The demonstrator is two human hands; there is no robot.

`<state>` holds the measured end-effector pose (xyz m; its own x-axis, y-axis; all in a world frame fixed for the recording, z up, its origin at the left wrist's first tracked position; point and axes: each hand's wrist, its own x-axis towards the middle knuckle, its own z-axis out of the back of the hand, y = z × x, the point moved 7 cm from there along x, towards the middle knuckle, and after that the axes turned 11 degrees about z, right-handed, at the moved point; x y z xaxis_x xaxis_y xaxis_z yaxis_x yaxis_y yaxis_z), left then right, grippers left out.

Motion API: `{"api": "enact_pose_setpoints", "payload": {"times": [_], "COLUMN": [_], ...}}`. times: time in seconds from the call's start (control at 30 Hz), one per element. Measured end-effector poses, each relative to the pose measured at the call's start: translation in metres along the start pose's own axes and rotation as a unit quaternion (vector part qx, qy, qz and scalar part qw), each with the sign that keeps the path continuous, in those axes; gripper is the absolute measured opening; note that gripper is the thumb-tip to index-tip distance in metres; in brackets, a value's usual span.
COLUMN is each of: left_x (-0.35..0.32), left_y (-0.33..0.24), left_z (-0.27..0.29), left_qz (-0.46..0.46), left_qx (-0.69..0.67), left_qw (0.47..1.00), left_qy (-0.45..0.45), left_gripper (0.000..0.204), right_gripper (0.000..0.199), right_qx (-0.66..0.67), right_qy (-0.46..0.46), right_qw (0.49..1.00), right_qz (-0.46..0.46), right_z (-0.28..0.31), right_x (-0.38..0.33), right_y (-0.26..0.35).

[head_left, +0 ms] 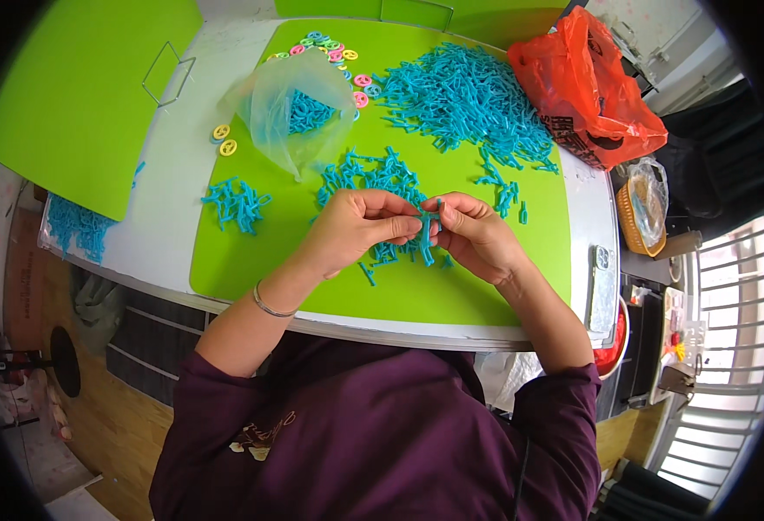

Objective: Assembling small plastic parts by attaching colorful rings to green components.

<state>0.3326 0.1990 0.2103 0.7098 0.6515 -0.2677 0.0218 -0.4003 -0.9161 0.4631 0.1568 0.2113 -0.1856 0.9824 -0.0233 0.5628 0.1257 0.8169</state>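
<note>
Both hands meet over the near middle of a lime green mat [260, 282]. My left hand [360, 227] is closed, thumb and forefinger pinching a small blue plastic piece [426, 239]. From the other side my right hand [476, 236] pinches at the same piece, its fingers closed too. The piece is slim and forked, and its upper part is partly hidden by the fingertips. Just beyond and under the hands lies a loose heap of similar blue pieces [382, 174]. A smaller cluster of them [235, 206] sits to the left.
A big blue heap [460, 95] covers the far right of the mat, beside a red plastic bag [586, 87]. A clear bag [269, 108] with blue pieces stands far left, near colourful small wheels [361, 81]. A phone [602, 282] lies at the right edge.
</note>
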Motion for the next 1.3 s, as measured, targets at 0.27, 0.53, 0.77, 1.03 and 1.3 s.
{"api": "enact_pose_setpoints", "payload": {"times": [0.27,0.53,0.77,1.03,1.3], "left_x": [-0.001,-0.008,-0.002,-0.013,-0.019], "left_y": [0.001,-0.007,-0.004,-0.017,-0.018], "left_z": [0.0,-0.008,-0.004,-0.009,-0.011], "left_qz": [-0.001,-0.067,-0.038,-0.087,-0.224], "left_qx": [0.011,0.152,0.046,0.239,0.236], "left_qw": [1.0,0.986,0.998,0.967,0.939], "left_qy": [0.001,-0.006,-0.005,0.024,-0.111], "left_gripper": [0.015,0.015,0.016,0.022,0.028], "right_gripper": [0.015,0.012,0.012,0.013,0.015], "right_qx": [0.001,-0.192,-0.016,-0.146,-0.106], "right_qy": [-0.025,0.02,-0.055,0.005,-0.042], "right_qw": [1.0,0.981,0.998,0.989,0.993], "right_qz": [-0.006,-0.014,0.006,-0.035,0.014], "right_z": [-0.001,0.002,0.005,-0.002,-0.011], "right_x": [-0.002,-0.003,-0.001,-0.005,-0.006], "right_y": [-0.001,0.004,-0.005,0.004,0.002]}}
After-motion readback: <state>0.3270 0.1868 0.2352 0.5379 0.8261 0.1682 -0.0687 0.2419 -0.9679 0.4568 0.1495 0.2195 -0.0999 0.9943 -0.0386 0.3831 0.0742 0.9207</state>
